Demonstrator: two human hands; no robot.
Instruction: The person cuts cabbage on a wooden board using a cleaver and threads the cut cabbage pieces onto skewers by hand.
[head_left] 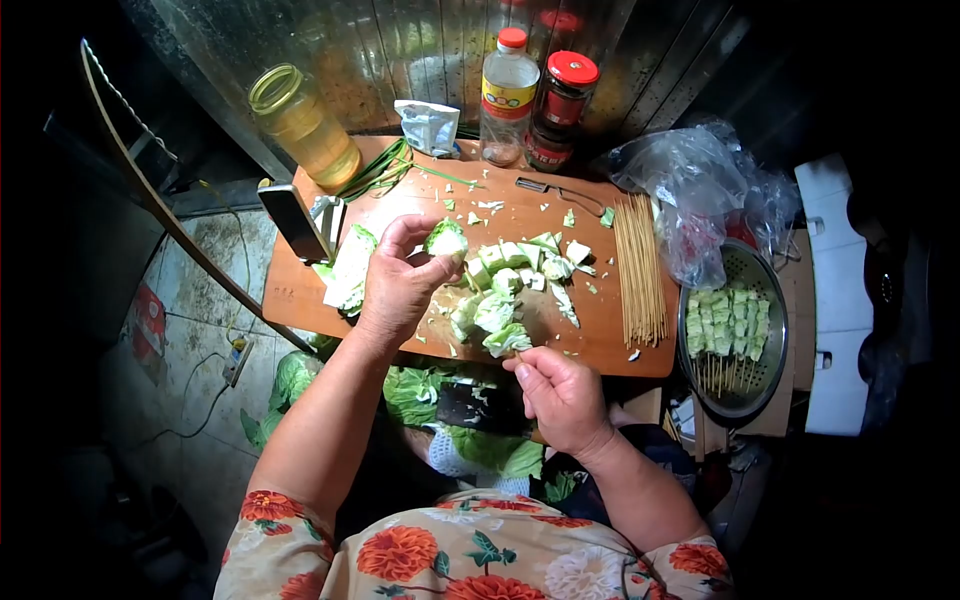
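Observation:
My left hand (405, 275) is raised over the middle of the wooden table (390, 325), its fingers pinching a piece of green and white cabbage (446, 239). Lower and to the right, my right hand (562, 397) is closed at the table's front edge, gripping the end of a skewer. Cabbage pieces (495, 312) are threaded in a row just beyond its fingertips; most of the stick is hidden. Cut cabbage chunks (507, 257) lie on the table between and beyond my hands. A larger cabbage section (352, 270) lies left of my left hand.
Bare skewers (640, 270) lie at the table's right. Beyond them, a metal colander (741, 402) holds filled skewers. A phone (292, 222), a yellowish jar (310, 130), a bottle (508, 98) and red-lidded jars (566, 95) stand behind. A peeler (560, 192) and plastic bags (690, 180) lie nearby.

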